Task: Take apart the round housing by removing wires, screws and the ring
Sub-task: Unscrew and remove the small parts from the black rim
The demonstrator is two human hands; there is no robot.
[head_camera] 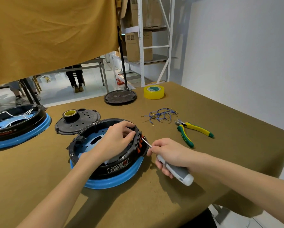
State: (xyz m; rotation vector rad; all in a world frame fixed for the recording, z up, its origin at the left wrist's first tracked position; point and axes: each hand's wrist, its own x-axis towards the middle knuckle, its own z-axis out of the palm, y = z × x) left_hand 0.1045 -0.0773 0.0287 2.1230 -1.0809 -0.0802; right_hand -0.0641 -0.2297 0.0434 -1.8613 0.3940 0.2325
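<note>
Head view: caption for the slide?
Left hand steadies round housing while right hand works screwdriver at its orange terminals.

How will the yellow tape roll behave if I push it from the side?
The yellow tape roll lies flat on the table, so it will probably slide, not roll. It looks hollow and likely light for its size. The cloth-like table cover may resist the slide a little.

Before us on the worktop (203, 186) sits the housing (108, 163); a lid (78, 122) behind it, wires (160, 116) and pliers (193, 130) right, tape (154, 92) beyond.
</note>
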